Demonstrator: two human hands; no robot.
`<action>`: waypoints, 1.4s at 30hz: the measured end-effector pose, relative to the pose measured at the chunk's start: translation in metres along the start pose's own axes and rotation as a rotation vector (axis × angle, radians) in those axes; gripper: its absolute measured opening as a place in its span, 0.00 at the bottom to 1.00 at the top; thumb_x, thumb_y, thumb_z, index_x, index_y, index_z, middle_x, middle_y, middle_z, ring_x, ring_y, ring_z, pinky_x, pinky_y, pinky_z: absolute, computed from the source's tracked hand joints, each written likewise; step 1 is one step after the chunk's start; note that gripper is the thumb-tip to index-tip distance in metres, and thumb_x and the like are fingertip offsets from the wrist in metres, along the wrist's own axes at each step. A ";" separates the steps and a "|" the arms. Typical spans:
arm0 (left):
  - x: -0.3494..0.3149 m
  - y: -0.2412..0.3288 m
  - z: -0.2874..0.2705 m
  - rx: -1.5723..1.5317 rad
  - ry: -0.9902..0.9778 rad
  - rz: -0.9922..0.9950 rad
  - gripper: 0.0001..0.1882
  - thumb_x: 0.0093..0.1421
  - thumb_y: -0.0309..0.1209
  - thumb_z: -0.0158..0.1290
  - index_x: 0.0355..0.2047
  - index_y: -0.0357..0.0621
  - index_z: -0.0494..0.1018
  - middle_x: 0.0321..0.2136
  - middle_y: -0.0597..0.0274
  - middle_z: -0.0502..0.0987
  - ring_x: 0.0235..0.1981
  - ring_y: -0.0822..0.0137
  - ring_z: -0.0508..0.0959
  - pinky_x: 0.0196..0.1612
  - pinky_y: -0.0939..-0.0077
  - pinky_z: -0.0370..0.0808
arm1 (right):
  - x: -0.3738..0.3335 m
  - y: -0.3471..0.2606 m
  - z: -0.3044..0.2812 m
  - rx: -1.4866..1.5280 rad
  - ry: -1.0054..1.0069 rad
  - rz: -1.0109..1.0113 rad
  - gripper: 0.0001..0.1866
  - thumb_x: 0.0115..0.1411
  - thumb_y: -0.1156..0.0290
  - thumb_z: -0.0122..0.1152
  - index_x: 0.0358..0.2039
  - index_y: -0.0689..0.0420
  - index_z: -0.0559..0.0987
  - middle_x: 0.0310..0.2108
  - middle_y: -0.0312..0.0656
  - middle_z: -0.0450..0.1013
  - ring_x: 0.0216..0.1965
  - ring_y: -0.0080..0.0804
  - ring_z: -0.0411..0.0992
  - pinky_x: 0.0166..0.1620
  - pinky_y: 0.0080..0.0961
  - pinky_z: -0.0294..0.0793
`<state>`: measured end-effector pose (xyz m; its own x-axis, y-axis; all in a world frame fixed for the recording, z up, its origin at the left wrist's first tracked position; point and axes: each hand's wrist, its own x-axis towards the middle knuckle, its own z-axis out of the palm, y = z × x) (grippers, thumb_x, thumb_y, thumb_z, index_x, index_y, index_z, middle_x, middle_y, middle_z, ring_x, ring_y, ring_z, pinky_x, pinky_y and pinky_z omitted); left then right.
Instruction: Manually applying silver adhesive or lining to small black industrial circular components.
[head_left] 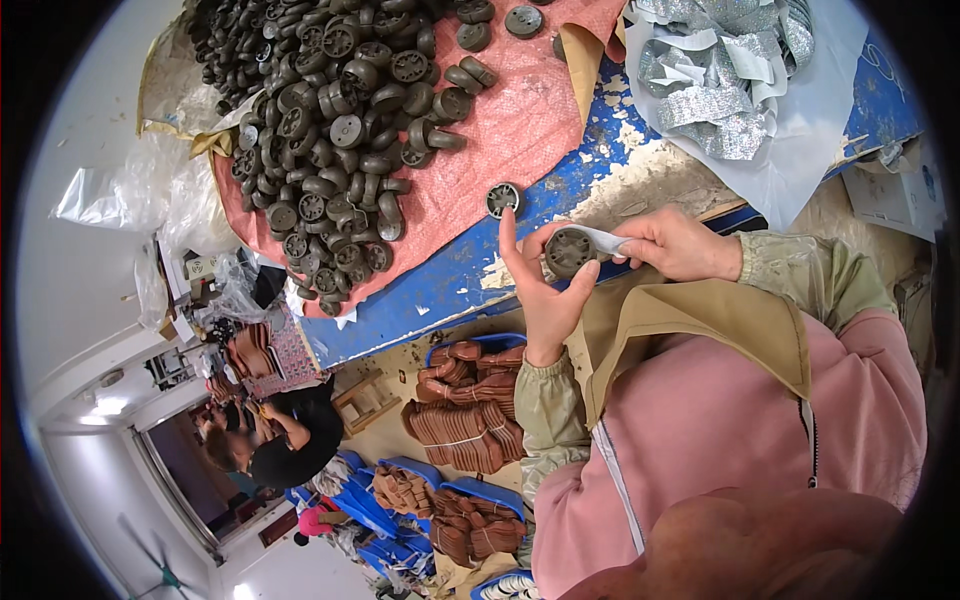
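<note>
A dark grey wheel (570,251) with a recessed, spoked face is gripped by my left hand (548,295), thumb and fingers closed about its rim. The left index finger stretches out to a similar single wheel (503,199) lying at the blue table's edge of the pink sheet. My right hand (675,243) pinches a white strip (607,241) that runs to the held wheel and lies against its rim. How far round the wheel the strip goes is hidden.
A big heap of dark wheels (345,130) covers the pink woven sheet (500,130) on the worn blue table (400,325). Silver glittery strips (725,90) lie on white plastic at the right. Bundled brown pieces (465,435) fill blue crates below; a person (300,435) works farther off.
</note>
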<state>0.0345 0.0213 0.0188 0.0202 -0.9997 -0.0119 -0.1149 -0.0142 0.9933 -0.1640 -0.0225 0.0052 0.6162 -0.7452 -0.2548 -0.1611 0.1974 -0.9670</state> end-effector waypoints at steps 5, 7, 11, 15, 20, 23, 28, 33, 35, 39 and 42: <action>0.005 -0.004 0.008 0.056 -0.004 -0.050 0.53 0.45 0.26 0.64 0.65 0.43 0.41 0.42 0.57 0.65 0.43 0.65 0.69 0.49 0.72 0.67 | 0.003 -0.006 0.001 -0.181 0.014 -0.039 0.10 0.61 0.71 0.52 0.41 0.59 0.78 0.26 0.45 0.77 0.26 0.29 0.75 0.34 0.27 0.74; 0.008 -0.011 0.006 0.165 -0.070 -0.015 0.54 0.44 0.29 0.66 0.65 0.43 0.42 0.43 0.56 0.64 0.43 0.64 0.68 0.50 0.70 0.66 | 0.004 -0.006 0.001 -0.221 0.025 -0.033 0.10 0.61 0.71 0.52 0.41 0.58 0.78 0.27 0.47 0.77 0.27 0.31 0.76 0.34 0.28 0.74; 0.010 -0.002 -0.001 0.025 -0.232 -0.050 0.60 0.40 0.39 0.70 0.66 0.44 0.41 0.51 0.50 0.61 0.52 0.60 0.65 0.54 0.67 0.65 | 0.001 -0.001 -0.002 -0.142 0.040 -0.096 0.11 0.61 0.71 0.52 0.42 0.59 0.78 0.28 0.45 0.77 0.28 0.28 0.76 0.33 0.27 0.73; 0.010 0.007 -0.002 -0.233 -0.326 -0.110 0.59 0.41 0.36 0.70 0.66 0.44 0.41 0.52 0.49 0.66 0.52 0.61 0.69 0.54 0.69 0.67 | 0.000 -0.004 0.000 -0.145 0.000 -0.141 0.12 0.62 0.72 0.52 0.45 0.59 0.77 0.27 0.43 0.77 0.27 0.23 0.74 0.32 0.24 0.73; 0.009 0.008 0.000 -0.145 -0.238 -0.066 0.55 0.43 0.27 0.67 0.66 0.44 0.43 0.46 0.50 0.71 0.45 0.63 0.74 0.51 0.71 0.71 | -0.001 -0.006 -0.004 -0.142 -0.020 -0.073 0.12 0.63 0.71 0.51 0.45 0.59 0.77 0.27 0.42 0.76 0.26 0.22 0.74 0.32 0.23 0.73; 0.005 0.006 0.008 -0.105 -0.151 -0.026 0.54 0.43 0.24 0.66 0.65 0.45 0.43 0.44 0.52 0.71 0.43 0.65 0.74 0.48 0.73 0.72 | -0.002 -0.005 -0.002 -0.136 -0.002 -0.076 0.12 0.63 0.70 0.51 0.45 0.59 0.77 0.27 0.43 0.76 0.26 0.22 0.74 0.32 0.23 0.73; 0.005 -0.006 0.017 0.104 -0.001 0.054 0.56 0.42 0.25 0.68 0.65 0.45 0.41 0.43 0.55 0.69 0.42 0.66 0.73 0.47 0.73 0.72 | -0.001 -0.007 0.001 -0.192 0.007 -0.077 0.13 0.64 0.70 0.50 0.46 0.59 0.76 0.27 0.43 0.76 0.27 0.22 0.74 0.34 0.23 0.73; 0.003 -0.004 0.014 0.043 -0.144 0.041 0.60 0.42 0.31 0.70 0.66 0.44 0.37 0.46 0.55 0.65 0.47 0.64 0.71 0.50 0.70 0.70 | 0.002 -0.003 0.007 -0.067 0.072 -0.010 0.11 0.62 0.73 0.50 0.41 0.61 0.77 0.26 0.46 0.76 0.26 0.29 0.75 0.33 0.28 0.74; 0.004 0.000 0.008 -0.029 -0.313 0.023 0.60 0.47 0.31 0.66 0.66 0.46 0.31 0.50 0.50 0.63 0.51 0.59 0.69 0.54 0.67 0.68 | 0.001 -0.001 0.003 -0.051 0.071 -0.001 0.11 0.62 0.73 0.50 0.42 0.61 0.77 0.27 0.45 0.77 0.26 0.28 0.74 0.33 0.27 0.74; 0.005 0.008 0.000 -0.349 -0.254 -0.142 0.52 0.52 0.21 0.58 0.66 0.47 0.33 0.54 0.46 0.62 0.52 0.60 0.69 0.55 0.67 0.67 | -0.002 -0.009 -0.003 -0.004 -0.031 0.028 0.13 0.64 0.72 0.49 0.46 0.61 0.76 0.30 0.38 0.77 0.28 0.18 0.72 0.35 0.19 0.73; 0.007 0.007 0.002 -0.243 -0.190 -0.058 0.51 0.51 0.19 0.58 0.66 0.46 0.35 0.53 0.47 0.64 0.52 0.61 0.69 0.54 0.68 0.68 | -0.005 0.001 -0.007 0.056 0.027 0.039 0.11 0.63 0.73 0.49 0.42 0.62 0.77 0.29 0.38 0.77 0.27 0.22 0.73 0.34 0.23 0.74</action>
<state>0.0319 0.0139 0.0256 -0.1686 -0.9833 -0.0680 0.1224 -0.0894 0.9885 -0.1727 -0.0227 0.0052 0.5890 -0.7532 -0.2930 -0.1406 0.2615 -0.9549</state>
